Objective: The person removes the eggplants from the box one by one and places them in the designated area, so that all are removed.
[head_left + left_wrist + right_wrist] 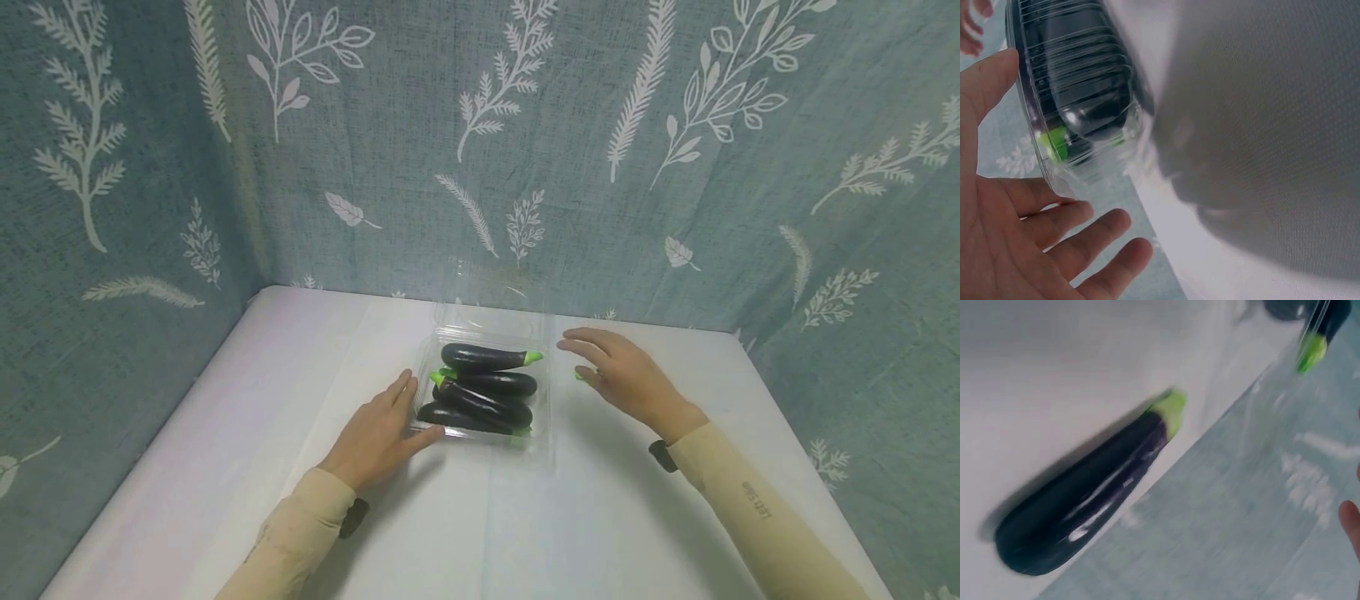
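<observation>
A clear plastic clamshell container (551, 400) stands on the table with its lid (487, 317) raised at the back. Several dark eggplants (483, 358) with green stem ends lie stacked inside it. At the container's near left corner my left hand (375, 437) touches the rim, thumb at the front and fingers along the left side. To the right of the container hovers my right hand (622, 375), fingers loosely extended and holding nothing. Below it a loose eggplant (1085, 494) lies on the table; in the head view the hand hides all but its green tip.
The white table (480, 525) carries the container near its back edge. Blue-green curtains (405, 150) with white leaf prints enclose the back and both sides. Each wrist bears a dark camera (662, 456) over a beige sleeve.
</observation>
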A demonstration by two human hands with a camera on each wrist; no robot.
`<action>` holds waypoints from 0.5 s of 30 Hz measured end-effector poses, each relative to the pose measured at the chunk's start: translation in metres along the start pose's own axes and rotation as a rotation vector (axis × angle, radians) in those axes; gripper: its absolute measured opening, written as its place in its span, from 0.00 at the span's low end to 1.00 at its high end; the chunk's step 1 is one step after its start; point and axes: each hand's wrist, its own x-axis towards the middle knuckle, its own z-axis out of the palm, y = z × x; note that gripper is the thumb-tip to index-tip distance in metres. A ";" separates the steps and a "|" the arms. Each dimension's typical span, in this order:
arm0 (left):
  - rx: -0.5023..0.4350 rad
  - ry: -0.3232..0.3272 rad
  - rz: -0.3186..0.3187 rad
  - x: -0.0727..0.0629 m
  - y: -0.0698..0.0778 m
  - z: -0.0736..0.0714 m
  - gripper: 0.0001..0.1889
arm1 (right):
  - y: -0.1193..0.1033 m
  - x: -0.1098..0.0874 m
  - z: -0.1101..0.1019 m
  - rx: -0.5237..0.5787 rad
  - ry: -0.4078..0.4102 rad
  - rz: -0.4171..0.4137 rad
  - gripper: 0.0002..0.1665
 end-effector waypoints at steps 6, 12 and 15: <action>-0.007 -0.001 -0.004 0.000 0.000 0.001 0.49 | -0.029 0.020 0.007 0.012 -0.030 -0.110 0.33; -0.004 0.010 0.000 0.000 -0.001 0.002 0.49 | -0.047 0.029 0.017 0.035 -0.089 -0.207 0.32; -0.007 0.011 -0.004 0.000 -0.001 0.002 0.49 | -0.051 0.031 0.021 0.022 -0.132 -0.221 0.34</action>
